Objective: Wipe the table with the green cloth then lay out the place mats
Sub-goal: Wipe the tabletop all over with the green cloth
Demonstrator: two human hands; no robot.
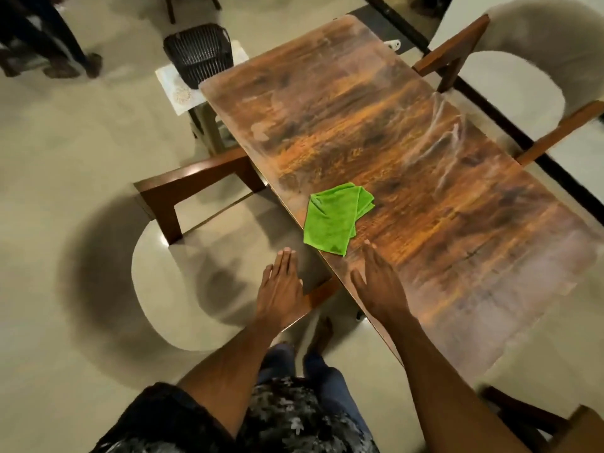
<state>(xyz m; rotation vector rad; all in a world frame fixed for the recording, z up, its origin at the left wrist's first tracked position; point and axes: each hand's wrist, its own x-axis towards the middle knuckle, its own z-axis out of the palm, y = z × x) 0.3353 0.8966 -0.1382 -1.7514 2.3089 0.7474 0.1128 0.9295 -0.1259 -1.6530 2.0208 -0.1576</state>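
I see the green cloth (pixel 336 217) lying folded at the table (pixel 425 178) edge. Both my hands are flat and empty: left hand (pixel 281 286) off the edge, right hand (pixel 376 282) over the wood. The dark basket (pixel 199 52) contents are unclear.

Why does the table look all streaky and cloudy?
The wooden table has pale, smeary streaks near its far right edge and dull cloudy patches elsewhere, like dust or dried wipe marks. The green cloth lies folded near the edge, with neither hand touching it. Nothing looks spilled or broken.
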